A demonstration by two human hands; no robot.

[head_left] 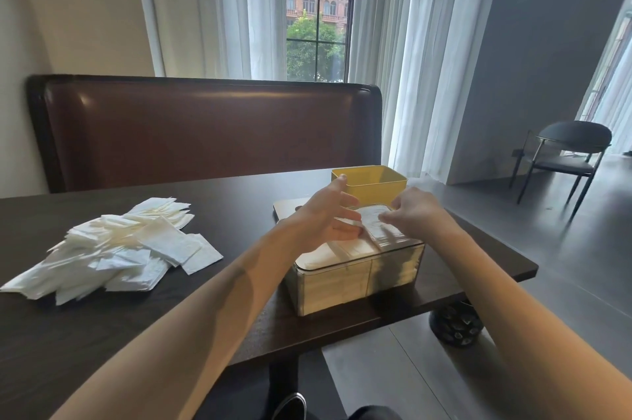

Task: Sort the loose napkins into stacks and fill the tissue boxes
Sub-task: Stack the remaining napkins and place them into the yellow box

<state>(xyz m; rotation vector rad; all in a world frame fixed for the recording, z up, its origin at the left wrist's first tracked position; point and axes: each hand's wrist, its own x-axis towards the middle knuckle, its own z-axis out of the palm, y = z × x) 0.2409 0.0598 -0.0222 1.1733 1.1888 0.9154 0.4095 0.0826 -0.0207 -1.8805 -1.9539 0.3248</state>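
Clear box (355, 277) near right edge of dark counter (119, 334), packed with napkin stacks to the brim. Left hand (325, 218) over box top, grip spread, thumb up, fingers reaching across the stacks; contact blurred. Right hand (415, 212) at far right of box, fingers curled down onto top napkin (376, 219), pinching its edge by the look of it, blur leaves some doubt. Yellow box (371, 182) just behind, open. Flat lid (285, 207) left of it on counter. Loose napkins (116, 250) heaped well apart at left. Brown bench back (205, 132) beyond. Grey chair (567, 159) on floor at right.
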